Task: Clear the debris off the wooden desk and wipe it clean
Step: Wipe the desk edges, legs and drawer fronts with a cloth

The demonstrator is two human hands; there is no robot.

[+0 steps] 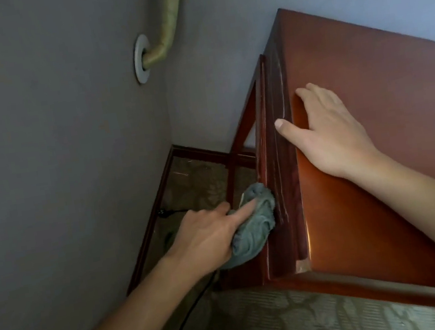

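My left hand grips the cloth against the surface's side; my right hand rests flat, open, on top

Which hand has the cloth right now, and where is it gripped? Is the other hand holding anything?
The left hand grips the bunched cloth at its near end, pressing it against the desk's side. The right hand lies flat on the desktop, holding nothing.
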